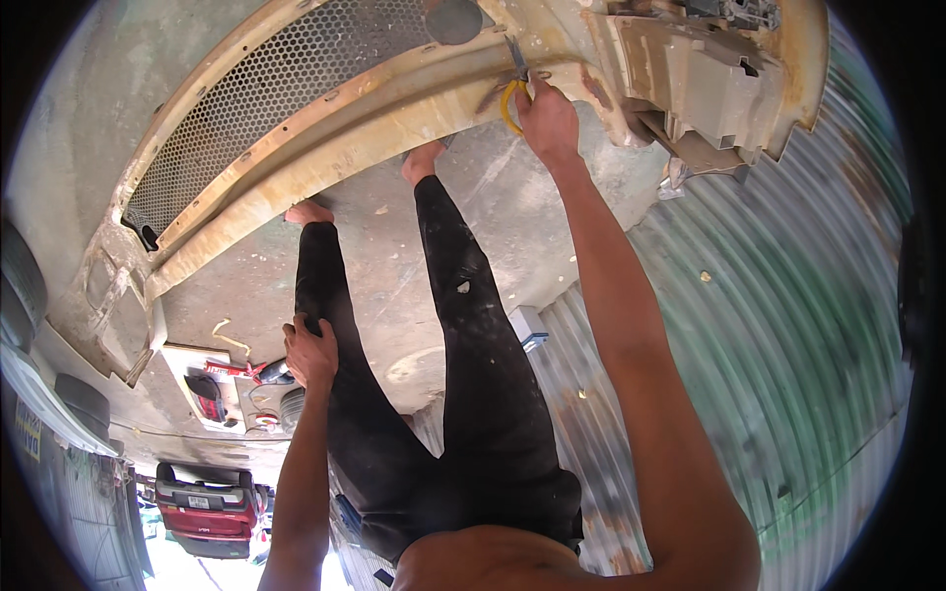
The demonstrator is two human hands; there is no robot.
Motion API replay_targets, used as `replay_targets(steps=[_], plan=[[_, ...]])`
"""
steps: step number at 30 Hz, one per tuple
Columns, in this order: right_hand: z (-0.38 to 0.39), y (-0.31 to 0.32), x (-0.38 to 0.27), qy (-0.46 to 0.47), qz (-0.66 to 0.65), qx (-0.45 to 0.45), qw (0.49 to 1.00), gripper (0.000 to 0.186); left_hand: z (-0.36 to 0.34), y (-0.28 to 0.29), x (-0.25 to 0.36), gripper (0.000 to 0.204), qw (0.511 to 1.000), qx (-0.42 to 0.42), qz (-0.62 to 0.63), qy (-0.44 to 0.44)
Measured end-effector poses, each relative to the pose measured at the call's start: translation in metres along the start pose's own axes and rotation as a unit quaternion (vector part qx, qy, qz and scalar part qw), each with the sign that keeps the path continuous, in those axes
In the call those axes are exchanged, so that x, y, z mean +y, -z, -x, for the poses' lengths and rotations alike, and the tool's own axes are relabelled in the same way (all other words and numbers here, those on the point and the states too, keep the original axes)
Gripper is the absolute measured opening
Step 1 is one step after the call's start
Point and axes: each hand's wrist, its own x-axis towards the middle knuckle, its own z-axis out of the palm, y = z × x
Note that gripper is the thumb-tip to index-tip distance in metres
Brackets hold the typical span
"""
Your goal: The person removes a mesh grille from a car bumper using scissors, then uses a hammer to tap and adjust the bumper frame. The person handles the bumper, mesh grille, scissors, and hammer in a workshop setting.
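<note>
My right hand (549, 120) is closed on a pair of scissors (510, 106) with yellow handle loops. Their grey blades point up and away, over the lower lip of a worn, cream-coloured car bumper (394, 148). A honeycomb mesh grille (296, 84) fills the bumper's long opening. Beside my left knee, my left hand (310, 353) has its fingers curled in front of the black trouser leg. Something dark shows between those fingers, but it blends with the cloth and I cannot make it out.
A round dark grey disc (453, 20) sits at the grille's top edge. Low on the left lie a board (202, 389) with red tools and cables, and tyres (84, 404). Corrugated metal sheeting (749, 295) runs along the right. A red vehicle (205, 507) stands lower left.
</note>
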Motion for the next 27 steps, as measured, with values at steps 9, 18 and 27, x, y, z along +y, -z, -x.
replay_targets(steps=[9, 18, 27], plan=[[-0.007, -0.004, 0.003, -0.023, -0.043, -0.005, 0.999, 0.049, 0.000, 0.000, 0.004, 0.042, 1.000, 0.005, -0.019, 0.000], [-0.008, 0.004, -0.005, -0.026, -0.055, -0.021, 0.998, 0.044, 0.000, 0.001, 0.006, 0.043, 1.000, 0.000, -0.024, 0.001], [-0.028, 0.016, -0.011, -0.043, -0.037, -0.063, 0.996, 0.036, -0.002, -0.005, 0.010, 0.045, 1.000, -0.009, -0.022, -0.002]])
